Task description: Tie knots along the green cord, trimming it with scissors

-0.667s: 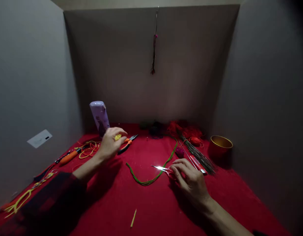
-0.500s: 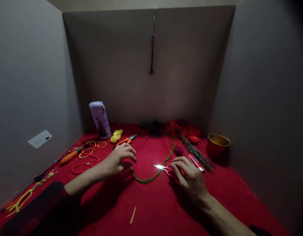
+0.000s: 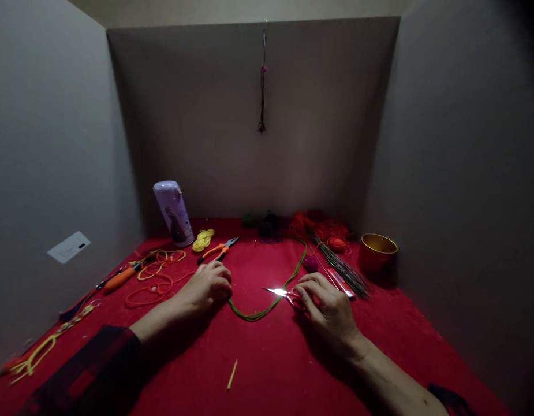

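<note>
My right hand (image 3: 329,306) holds a small pair of scissors (image 3: 280,293) by its red handles, with the bright blades together and pointing left. Under the blades runs a strand bundle of green cord (image 3: 256,316), curving from the back of the red cloth round to my left hand (image 3: 210,284). The fingers of that hand are curled down at the cord's near end, and their tips are hidden. Just behind it lie pliers with orange handles (image 3: 218,249). A short piece of yellow cord (image 3: 232,374) rests on the cloth in front.
A purple bottle (image 3: 175,214) and a yellow yarn bundle (image 3: 203,240) stand back left. Orange cord (image 3: 160,289) and an orange-handled tool (image 3: 119,279) lie left. At right are thin sticks (image 3: 342,266), red yarn (image 3: 321,225) and a red-gold bowl (image 3: 376,254). A braided cord (image 3: 262,101) hangs behind.
My left hand has come down onto the end of the green cord, its fingers closing. The right hand still holds the scissors in much the same place. The view has shifted slightly.
</note>
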Available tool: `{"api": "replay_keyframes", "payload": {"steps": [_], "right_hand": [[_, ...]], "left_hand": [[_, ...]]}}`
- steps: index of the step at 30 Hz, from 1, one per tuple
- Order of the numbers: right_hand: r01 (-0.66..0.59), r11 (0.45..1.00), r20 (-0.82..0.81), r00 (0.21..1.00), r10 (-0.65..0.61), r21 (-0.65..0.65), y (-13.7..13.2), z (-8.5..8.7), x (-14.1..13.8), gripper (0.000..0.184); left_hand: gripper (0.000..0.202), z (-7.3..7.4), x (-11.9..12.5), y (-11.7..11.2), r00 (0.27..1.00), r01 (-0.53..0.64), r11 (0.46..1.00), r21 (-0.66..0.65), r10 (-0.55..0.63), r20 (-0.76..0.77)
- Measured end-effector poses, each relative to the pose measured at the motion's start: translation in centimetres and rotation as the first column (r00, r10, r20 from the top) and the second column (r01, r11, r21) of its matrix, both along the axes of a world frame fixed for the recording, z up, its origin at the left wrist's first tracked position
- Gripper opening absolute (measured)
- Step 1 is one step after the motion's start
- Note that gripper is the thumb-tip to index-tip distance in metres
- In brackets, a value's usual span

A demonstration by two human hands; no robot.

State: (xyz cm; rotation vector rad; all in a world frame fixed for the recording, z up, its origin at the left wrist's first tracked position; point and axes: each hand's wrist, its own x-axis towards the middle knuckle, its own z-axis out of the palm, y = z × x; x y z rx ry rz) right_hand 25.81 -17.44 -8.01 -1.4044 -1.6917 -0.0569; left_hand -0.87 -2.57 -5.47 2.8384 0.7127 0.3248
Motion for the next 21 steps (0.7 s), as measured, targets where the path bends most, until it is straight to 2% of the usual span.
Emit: {"api": "replay_keyframes", "payload": {"steps": [5, 12, 14, 16, 18, 19, 20, 21], "right_hand": [[-0.01, 1.0, -0.018, 1.0, 0.01, -0.016, -0.1, -0.1, -0.1, 0.02], [-0.041, 0.999, -0.048, 0.998, 0.04, -0.026, 0.0, 0.0, 0.1, 0.02], [-0.075, 0.997, -0.103, 0.992, 0.073, -0.017, -0.2, 0.3, -0.3, 0.021], [-0.109, 0.993, -0.241, 0.966, 0.096, -0.041, -0.9, 0.8, -1.3, 0.023], [-0.201, 0.959, -0.49, 0.868, 0.079, -0.201, -2.0, 1.6, -3.2, 0.031], [-0.296, 0.905, -0.639, 0.769, 0.035, -0.307, -2.7, 2.0, -4.4, 0.036], [-0.431, 0.813, -0.774, 0.632, -0.036, -0.39, -3.3, 2.4, -5.7, 0.04], [-0.572, 0.716, -0.876, 0.467, -0.116, -0.4, -3.8, 2.9, -6.9, 0.044]], "left_hand": [[0.011, -0.2, 0.0, -0.4, 0.999, -0.027, 0.999, 0.04, 0.026, 0.023], [0.014, -0.8, 0.3, -1.3, 0.995, -0.09, 0.987, 0.132, 0.094, -0.023], [0.012, -0.5, 0.2, -1.5, 0.991, -0.131, 0.986, 0.1, 0.133, -0.009], [0.01, 0.4, 0.0, -2.1, 0.98, -0.195, 0.981, -0.001, 0.195, 0.028], [0.011, 1.8, -0.2, -3.5, 0.964, -0.234, 0.959, -0.159, 0.25, 0.094], [0.013, 2.6, -0.2, -4.5, 0.955, -0.224, 0.944, -0.242, 0.262, 0.139], [0.015, 3.3, -0.3, -5.8, 0.946, -0.199, 0.93, -0.309, 0.265, 0.188], [0.016, 3.9, -0.3, -7.1, 0.937, -0.176, 0.917, -0.357, 0.267, 0.224]]}}
